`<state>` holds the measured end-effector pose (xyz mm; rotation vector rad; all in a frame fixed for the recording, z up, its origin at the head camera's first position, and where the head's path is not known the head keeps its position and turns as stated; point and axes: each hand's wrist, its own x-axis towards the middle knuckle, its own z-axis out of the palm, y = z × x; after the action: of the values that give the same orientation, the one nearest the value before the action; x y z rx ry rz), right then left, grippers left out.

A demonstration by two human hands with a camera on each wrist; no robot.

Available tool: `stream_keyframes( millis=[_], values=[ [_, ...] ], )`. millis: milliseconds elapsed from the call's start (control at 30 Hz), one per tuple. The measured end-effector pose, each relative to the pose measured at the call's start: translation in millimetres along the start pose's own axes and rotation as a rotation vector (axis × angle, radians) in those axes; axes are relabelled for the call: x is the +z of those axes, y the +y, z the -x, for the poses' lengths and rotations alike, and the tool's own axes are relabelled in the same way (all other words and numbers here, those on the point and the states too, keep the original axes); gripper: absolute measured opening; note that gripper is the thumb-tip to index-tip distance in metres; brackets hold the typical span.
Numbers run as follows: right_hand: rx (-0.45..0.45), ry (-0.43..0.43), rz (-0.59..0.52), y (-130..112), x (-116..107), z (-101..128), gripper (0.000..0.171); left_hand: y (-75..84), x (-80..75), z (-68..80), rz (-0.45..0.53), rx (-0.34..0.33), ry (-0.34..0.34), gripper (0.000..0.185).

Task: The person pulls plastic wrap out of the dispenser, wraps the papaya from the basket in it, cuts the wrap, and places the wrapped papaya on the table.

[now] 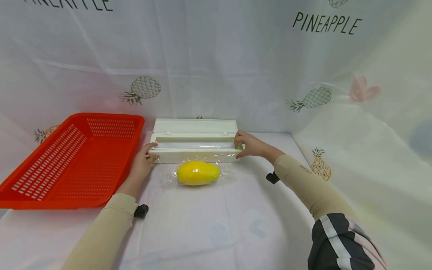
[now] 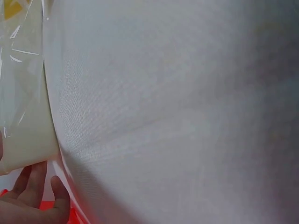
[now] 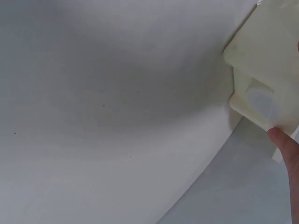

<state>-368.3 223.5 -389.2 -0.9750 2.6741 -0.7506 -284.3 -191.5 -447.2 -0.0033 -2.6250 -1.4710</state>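
Note:
A white cling film dispenser (image 1: 194,156) stands at the back of the table with its lid (image 1: 195,126) raised. Inside lies a roll of film (image 1: 192,145). My left hand (image 1: 143,162) grips the dispenser's left end, one finger over the rim. At the right end my right hand (image 1: 251,145) holds the corner, fingers on top and thumb at the front; a small green part shows beside it. Clear film hangs down the front, under and around a yellow mango-shaped fruit (image 1: 198,173). In the right wrist view a fingertip touches the dispenser's end (image 3: 261,42).
A red plastic basket (image 1: 98,165) with slotted walls stands to the left, close to my left forearm. White cloth (image 1: 202,225) covers the table. Behind and to the right hangs a pineapple-printed sheet (image 1: 216,56).

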Motion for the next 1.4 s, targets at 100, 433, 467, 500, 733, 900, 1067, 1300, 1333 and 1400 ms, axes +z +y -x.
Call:
stream_keyframes(
  millis=[100, 433, 467, 500, 733, 900, 1067, 1300, 1333, 1400],
  values=[
    [0.009, 0.000, 0.001, -2, -2, 2, 0.031, 1.5, 0.5, 2.3, 0.018, -0.014, -0.003, 0.051],
    [-0.041, 0.071, -0.027, -20, -7, 4, 0.048, 6.8, 1.6, 4.1, 0.081, -0.106, -0.012, 0.055],
    [-0.051, 0.074, -0.035, -23, -6, 3, 0.048, 7.0, 1.8, 3.9, 0.084, -0.107, -0.012, 0.055],
    [-0.062, 0.073, -0.045, -28, -4, 2, 0.048, 7.1, 1.9, 3.9, 0.087, -0.108, -0.012, 0.056],
    [-0.095, 0.017, -0.097, -62, 12, -16, 0.041, 8.3, 2.5, 5.4, 0.115, -0.100, -0.004, 0.055],
    [-0.098, -0.058, -0.058, -81, 26, -32, 0.039, 8.7, 3.4, 6.8, 0.132, -0.099, 0.010, 0.055],
    [-0.069, -0.096, -0.045, -93, 36, -41, 0.037, 8.6, 5.8, 7.7, 0.163, -0.085, 0.015, 0.054],
    [-0.033, -0.116, -0.028, -103, 37, -44, 0.032, 11.6, 8.6, 10.8, 0.190, -0.073, 0.054, 0.054],
    [-0.026, -0.121, -0.023, -104, 36, -44, 0.030, 12.4, 8.7, 11.7, 0.187, -0.072, 0.065, 0.053],
    [0.003, -0.128, -0.023, -106, 35, -43, 0.024, 13.8, 8.7, 13.5, 0.183, -0.075, 0.080, 0.051]
  ],
)
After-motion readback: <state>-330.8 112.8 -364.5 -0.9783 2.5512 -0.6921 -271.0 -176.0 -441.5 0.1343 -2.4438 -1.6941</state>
